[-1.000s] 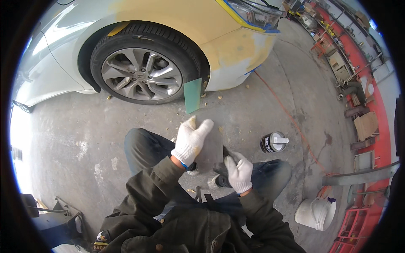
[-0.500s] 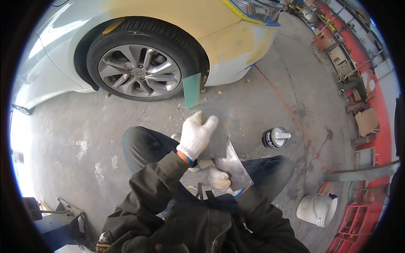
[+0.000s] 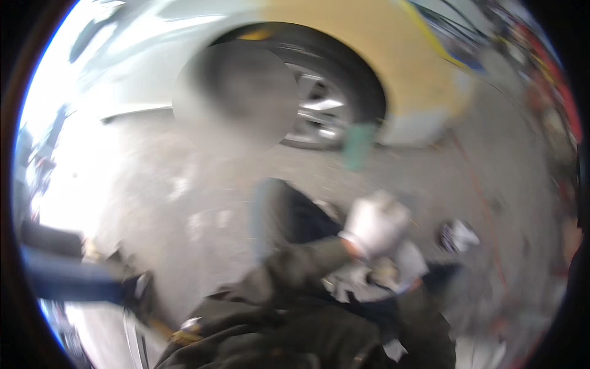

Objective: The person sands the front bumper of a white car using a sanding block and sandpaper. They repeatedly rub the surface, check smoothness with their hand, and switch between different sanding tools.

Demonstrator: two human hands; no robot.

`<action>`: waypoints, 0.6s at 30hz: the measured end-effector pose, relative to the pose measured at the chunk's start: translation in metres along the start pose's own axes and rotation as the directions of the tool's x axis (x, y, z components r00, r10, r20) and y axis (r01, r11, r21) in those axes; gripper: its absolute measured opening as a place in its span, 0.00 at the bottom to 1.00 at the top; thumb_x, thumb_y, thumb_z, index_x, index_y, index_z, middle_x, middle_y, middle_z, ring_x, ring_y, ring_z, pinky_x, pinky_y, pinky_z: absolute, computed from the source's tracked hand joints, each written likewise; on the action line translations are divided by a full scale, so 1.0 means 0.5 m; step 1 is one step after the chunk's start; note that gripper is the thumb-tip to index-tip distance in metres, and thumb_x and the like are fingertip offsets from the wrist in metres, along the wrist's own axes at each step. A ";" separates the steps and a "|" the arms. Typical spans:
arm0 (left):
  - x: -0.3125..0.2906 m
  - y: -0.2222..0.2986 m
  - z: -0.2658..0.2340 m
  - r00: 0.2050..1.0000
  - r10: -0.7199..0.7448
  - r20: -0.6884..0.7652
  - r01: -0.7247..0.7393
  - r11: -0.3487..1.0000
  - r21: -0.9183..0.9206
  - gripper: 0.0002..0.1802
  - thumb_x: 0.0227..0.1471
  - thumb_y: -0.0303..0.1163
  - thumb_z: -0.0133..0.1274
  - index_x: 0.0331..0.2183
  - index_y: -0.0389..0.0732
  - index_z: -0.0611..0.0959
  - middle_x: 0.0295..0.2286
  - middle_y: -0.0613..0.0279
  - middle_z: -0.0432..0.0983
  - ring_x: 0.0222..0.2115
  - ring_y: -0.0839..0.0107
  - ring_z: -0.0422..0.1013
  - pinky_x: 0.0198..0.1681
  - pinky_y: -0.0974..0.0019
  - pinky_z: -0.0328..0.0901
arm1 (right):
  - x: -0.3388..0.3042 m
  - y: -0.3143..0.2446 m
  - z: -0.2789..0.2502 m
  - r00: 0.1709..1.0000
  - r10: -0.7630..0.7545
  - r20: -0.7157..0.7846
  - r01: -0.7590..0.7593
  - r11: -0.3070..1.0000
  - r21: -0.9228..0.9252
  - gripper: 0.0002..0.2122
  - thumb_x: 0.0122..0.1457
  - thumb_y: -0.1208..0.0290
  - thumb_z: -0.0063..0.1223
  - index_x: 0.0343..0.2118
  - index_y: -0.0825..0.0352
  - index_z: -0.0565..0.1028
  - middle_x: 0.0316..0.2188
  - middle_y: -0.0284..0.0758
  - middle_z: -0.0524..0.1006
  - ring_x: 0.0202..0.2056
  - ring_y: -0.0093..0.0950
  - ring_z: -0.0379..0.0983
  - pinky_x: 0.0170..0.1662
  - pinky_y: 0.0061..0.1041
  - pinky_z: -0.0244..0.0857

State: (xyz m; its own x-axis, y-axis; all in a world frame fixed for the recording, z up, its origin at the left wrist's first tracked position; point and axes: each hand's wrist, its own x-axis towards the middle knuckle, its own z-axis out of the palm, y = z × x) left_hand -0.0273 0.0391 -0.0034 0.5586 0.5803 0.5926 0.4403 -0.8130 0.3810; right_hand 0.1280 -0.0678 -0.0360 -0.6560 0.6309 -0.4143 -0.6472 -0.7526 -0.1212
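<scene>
Low and right of centre, the left hand [image 3: 376, 222], too blurred to tell its grip, sits just above the right hand [image 3: 384, 274], curled over the pale plate's [image 3: 412, 261] edge, with floor [image 3: 203, 206] spreading leftward, the can [image 3: 456, 237] near at right, and the green sheet [image 3: 357, 147] above by the tyre's [image 3: 367, 86] lower edge.

The view has swung left and blurred, wheel [image 3: 321, 104] and hands [image 3: 376, 226] sitting farther right.

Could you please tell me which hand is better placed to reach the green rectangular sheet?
Probably the left white-gloved hand: it appears nearer that sheet, while the right gloved hand is farther.
</scene>
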 end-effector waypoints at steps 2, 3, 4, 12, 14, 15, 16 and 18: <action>-0.046 0.063 0.057 0.987 -0.090 0.137 0.098 0.994 -0.050 0.05 0.45 0.34 0.51 0.25 0.44 0.76 0.25 0.58 0.70 0.25 0.56 0.70 0.27 0.52 0.67 | -0.001 0.005 -0.001 0.994 -0.054 -0.096 0.045 0.995 -0.091 0.32 0.67 0.39 0.31 0.45 0.69 0.74 0.15 0.30 0.69 0.13 0.26 0.64 0.15 0.25 0.59; -0.050 0.094 0.070 0.993 0.109 0.034 -0.110 0.994 0.021 0.07 0.50 0.36 0.49 0.28 0.42 0.75 0.26 0.58 0.70 0.25 0.55 0.69 0.29 0.52 0.68 | 0.006 0.002 0.002 0.991 -0.072 -0.117 0.057 0.991 -0.125 0.32 0.67 0.39 0.31 0.45 0.69 0.74 0.14 0.30 0.69 0.13 0.26 0.64 0.15 0.25 0.59; -0.054 0.144 0.110 0.990 -0.036 0.139 0.072 0.961 -0.265 0.08 0.53 0.34 0.50 0.32 0.39 0.75 0.25 0.53 0.72 0.26 0.50 0.72 0.31 0.50 0.68 | 0.010 0.001 0.003 0.986 -0.103 -0.131 0.082 0.984 -0.155 0.31 0.67 0.40 0.32 0.45 0.69 0.74 0.14 0.30 0.69 0.13 0.26 0.64 0.15 0.25 0.59; 0.006 0.157 0.080 0.768 -0.568 0.296 0.622 0.550 -0.557 0.14 0.54 0.36 0.52 0.34 0.33 0.75 0.23 0.40 0.74 0.29 0.41 0.73 0.34 0.46 0.67 | 0.040 -0.027 0.013 0.967 -0.146 -0.211 0.082 0.954 -0.287 0.30 0.67 0.40 0.33 0.44 0.68 0.75 0.14 0.30 0.69 0.12 0.26 0.64 0.14 0.25 0.57; -0.008 0.173 0.133 0.811 -0.519 0.270 0.566 0.580 -0.586 0.14 0.54 0.36 0.52 0.33 0.32 0.75 0.24 0.41 0.75 0.30 0.41 0.73 0.35 0.47 0.67 | 0.043 -0.036 0.013 0.963 -0.160 -0.217 0.089 0.948 -0.307 0.30 0.67 0.40 0.34 0.43 0.68 0.75 0.14 0.30 0.69 0.12 0.26 0.64 0.14 0.25 0.57; -0.020 0.188 0.186 0.813 -0.552 0.186 0.523 0.553 -0.648 0.14 0.55 0.37 0.51 0.33 0.33 0.75 0.25 0.42 0.75 0.29 0.41 0.72 0.35 0.48 0.67 | 0.044 -0.042 0.013 0.961 -0.166 -0.220 0.090 0.944 -0.316 0.30 0.67 0.41 0.34 0.43 0.68 0.75 0.14 0.30 0.69 0.12 0.26 0.64 0.14 0.25 0.57; -0.015 0.180 0.178 0.810 -0.563 0.164 0.517 0.554 -0.652 0.14 0.55 0.37 0.51 0.33 0.33 0.75 0.25 0.41 0.75 0.28 0.40 0.72 0.34 0.48 0.67 | 0.048 -0.045 0.012 0.960 -0.167 -0.223 0.090 0.944 -0.318 0.30 0.67 0.41 0.34 0.43 0.67 0.75 0.14 0.30 0.69 0.12 0.26 0.63 0.14 0.25 0.57; 0.002 0.146 0.128 0.750 -0.638 0.175 0.567 0.485 -0.665 0.15 0.55 0.38 0.51 0.31 0.33 0.74 0.23 0.39 0.73 0.27 0.39 0.71 0.32 0.48 0.66 | 0.050 -0.055 0.009 0.957 -0.176 -0.231 0.095 0.942 -0.323 0.29 0.67 0.41 0.34 0.43 0.67 0.75 0.14 0.30 0.69 0.12 0.26 0.63 0.14 0.25 0.56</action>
State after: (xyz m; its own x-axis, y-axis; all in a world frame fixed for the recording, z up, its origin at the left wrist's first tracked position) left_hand 0.0505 -0.0163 -0.0206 0.2610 0.9622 0.0777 0.0630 -0.0972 0.9933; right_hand 0.1276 -0.0307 -0.0388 -0.4241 0.6922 -0.5839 -0.5459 -0.7099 -0.4450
